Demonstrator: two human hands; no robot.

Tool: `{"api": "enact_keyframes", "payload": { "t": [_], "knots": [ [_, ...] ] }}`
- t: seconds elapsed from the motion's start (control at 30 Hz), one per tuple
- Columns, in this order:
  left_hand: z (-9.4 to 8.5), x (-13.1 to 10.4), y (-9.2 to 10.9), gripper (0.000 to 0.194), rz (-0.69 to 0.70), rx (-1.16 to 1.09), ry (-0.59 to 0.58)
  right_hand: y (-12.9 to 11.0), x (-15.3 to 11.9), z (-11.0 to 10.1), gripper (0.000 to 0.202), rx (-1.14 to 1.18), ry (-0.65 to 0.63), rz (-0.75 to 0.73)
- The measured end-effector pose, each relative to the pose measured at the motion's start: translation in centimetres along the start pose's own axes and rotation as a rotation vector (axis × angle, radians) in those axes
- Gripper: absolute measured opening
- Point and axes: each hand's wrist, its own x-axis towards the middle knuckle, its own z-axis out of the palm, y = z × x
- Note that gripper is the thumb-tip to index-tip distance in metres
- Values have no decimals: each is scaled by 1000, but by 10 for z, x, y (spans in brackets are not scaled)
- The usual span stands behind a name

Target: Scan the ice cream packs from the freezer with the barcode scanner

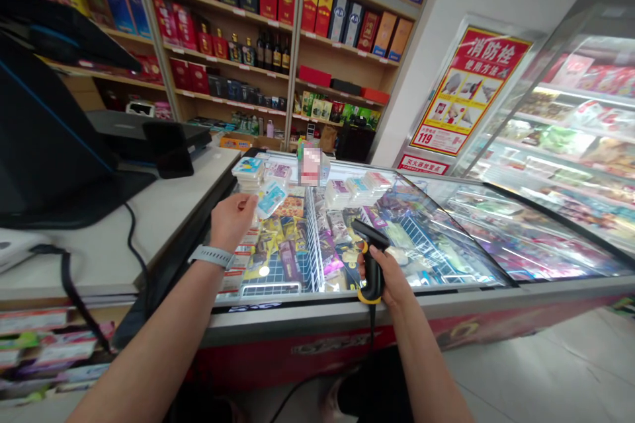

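Left grip (232,219), mine: pinched on near end of blue-labelled pack (272,199), over chest freezer (446,305). Pack: clear plastic, flat; likely light, stiffish, smooth, dentable; best taken by edges. My right grip (389,274): wrapped round handle of scanner (373,279); hard-looking, curved, black-and-yellow. Stacked packs (247,170) just beyond left grip.

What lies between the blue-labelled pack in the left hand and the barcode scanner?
In the head view: freezer glass, with a white wire basket wall and colourful packages showing beneath.
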Motion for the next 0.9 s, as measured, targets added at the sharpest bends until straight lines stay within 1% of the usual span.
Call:
{"api": "enact_keyframes", "payload": {
  "t": [0.07,0.13,0.2,0.37,0.6,0.67,0.73,0.83,0.9],
  "knots": [
    [-6,0,-11,43,-49,91,16,5,0,-9,39,85,42,6],
    [-9,0,-20,44,-104,152,-1,9,0,-14,39,131,62,10],
    [-10,-2,-24,44,-145,198,-29,11,1,-16,39,144,60,10],
    [-11,-5,-23,48,-205,262,-44,10,1,-16,38,199,78,17],
    [-15,-15,-16,59,-287,346,1,10,1,-17,39,200,74,27],
    [-16,-19,-10,64,-275,396,22,9,1,-16,39,197,77,18],
    [-16,-24,-4,70,-226,454,26,9,0,-16,38,197,74,10],
    [-14,-28,1,81,-111,542,-30,8,-1,-14,37,197,73,11],
    [-12,-29,2,86,-61,606,-66,8,0,-14,37,196,72,1]
  ]
}}
